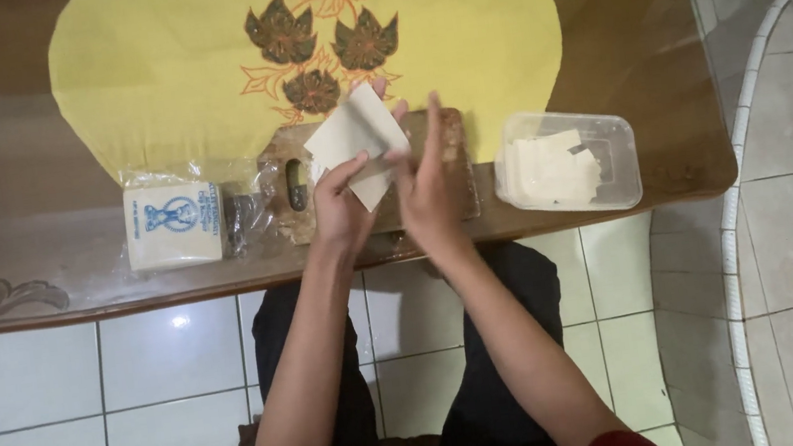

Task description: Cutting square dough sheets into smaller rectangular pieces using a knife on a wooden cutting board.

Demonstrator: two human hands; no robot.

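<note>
Wooden board (457,180) at table (38,257) near edge; packet (173,225) left of it, plastic container (565,162) right, cloth (156,71) behind.

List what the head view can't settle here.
- Brown wooden cutting board: its middle is hidden behind both hands and the sheets.
- Thin white square sheets at the left hand: count unclear, they overlap.
- Right hand: edge-on, so contact of its fingers with the sheets is unclear.
- Clear plastic tub: number of pale sheets inside is too blurred to tell.
</note>
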